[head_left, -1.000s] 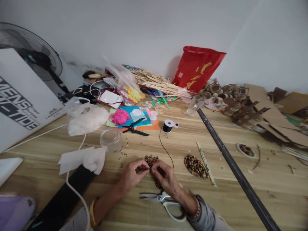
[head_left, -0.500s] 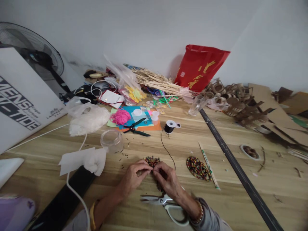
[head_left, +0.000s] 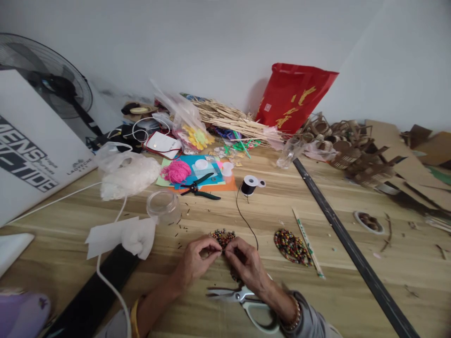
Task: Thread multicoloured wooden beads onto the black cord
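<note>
My left hand point(head_left: 200, 256) and my right hand point(head_left: 245, 263) meet at their fingertips, each closed in a pinch. What they pinch is too small to make out. Just behind the fingers lies a heap of multicoloured beads point(head_left: 222, 237), and more beads show under my right hand. A black cord point(head_left: 245, 220) runs from a spool point(head_left: 249, 184) down to my right hand, where its end is hidden. White-handled scissors point(head_left: 243, 295) lie open on the table below my right wrist. To the right rests a coiled bead string point(head_left: 291, 247).
A thin patterned stick point(head_left: 307, 241) lies beside the coiled beads. Black-handled pliers point(head_left: 199, 187), pink yarn point(head_left: 176, 172) and a clear jar point(head_left: 163, 206) stand farther back. A dark strip point(head_left: 338, 225) crosses the table at right. White tissue point(head_left: 137, 237) is at left.
Both hands stay together over the beads, with only small finger shifts; the fingertips look slightly farther apart. The view has moved a little.
</note>
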The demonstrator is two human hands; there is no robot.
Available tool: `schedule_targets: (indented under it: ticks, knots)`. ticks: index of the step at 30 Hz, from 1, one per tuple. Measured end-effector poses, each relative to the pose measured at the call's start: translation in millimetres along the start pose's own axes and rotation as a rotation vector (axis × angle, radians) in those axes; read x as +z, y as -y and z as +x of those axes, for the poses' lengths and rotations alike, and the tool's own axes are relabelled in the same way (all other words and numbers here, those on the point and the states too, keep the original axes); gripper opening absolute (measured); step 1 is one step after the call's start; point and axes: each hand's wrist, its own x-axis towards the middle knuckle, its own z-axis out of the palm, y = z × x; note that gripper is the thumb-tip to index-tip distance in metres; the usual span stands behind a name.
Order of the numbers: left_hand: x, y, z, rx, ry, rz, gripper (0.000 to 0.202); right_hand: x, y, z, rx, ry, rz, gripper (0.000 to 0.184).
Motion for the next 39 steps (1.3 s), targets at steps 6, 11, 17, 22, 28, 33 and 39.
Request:
schedule_targets:
  ticks: [6,11,17,22,28,33,39]
  knots:
    - [-0.8,-3.7,0.6,-0.095,-0.01,-0.031,0.006,0.5,0.9,0.1,0.002,0.0,-0.015,0.018]
    - [-0.3,-6.6,1.1,-0.153,-0.009,-0.065,0.007,1.0,0.6,-0.3,-0.015,-0.001,-0.007,0.018]
    - [2.7,-3.3,0.7,-0.185,0.003,-0.109,0.007,1.0,-0.1,0.0,0.001,0.013,-0.004,0.014]
    - [3.3,-1.7,1.1,-0.203,0.013,-0.118,0.005,1.1,0.7,0.2,0.003,0.002,-0.003,0.013]
    - [0.6,-3.4,2.4,-0.161,0.014,-0.102,0.006,1.9,0.0,0.5,-0.003,-0.007,-0.008,0.016]
    - [-0.1,-3.2,2.5,-0.08,0.009,-0.118,0.004,1.6,0.5,0.8,-0.018,-0.008,-0.003,0.018]
    - [3.0,1.5,2.2,-0.034,-0.004,-0.129,0.006,0.8,2.6,0.8,-0.01,0.006,0.006,0.018]
